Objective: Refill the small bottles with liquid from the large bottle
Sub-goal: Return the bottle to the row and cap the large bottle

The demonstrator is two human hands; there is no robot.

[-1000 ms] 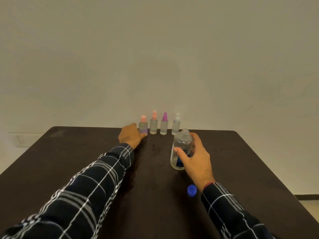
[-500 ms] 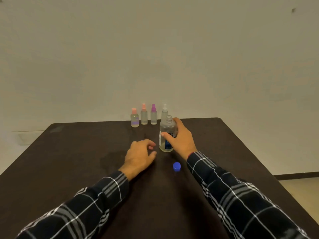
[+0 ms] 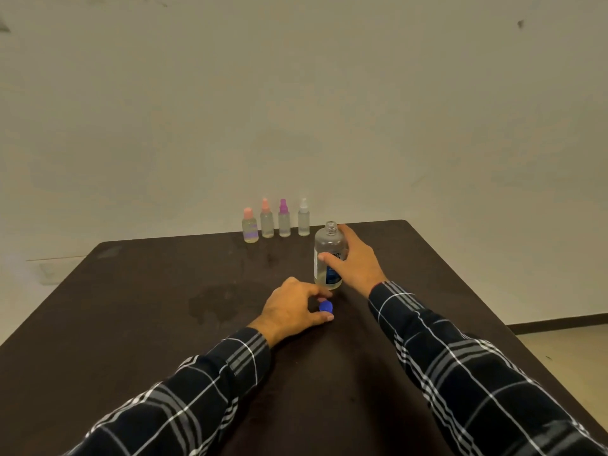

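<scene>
Recap step I guess: left hand [image 3: 289,311] pinches cap [image 3: 326,306], right hand [image 3: 358,263] grips bottle [image 3: 329,240], cap's 12 o'clock. Next: seat cap on threads.

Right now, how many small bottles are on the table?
4, in a row along the table's far edge: pink-capped bottle leftmost, then orange-capped bottle, purple-capped bottle, and white-capped bottle nearest the large bottle. None seems hidden.

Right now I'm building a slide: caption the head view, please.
Left hand pinches the blue cap on the dark table, right hand holds the uncapped large bottle, four small bottles behind.
</scene>
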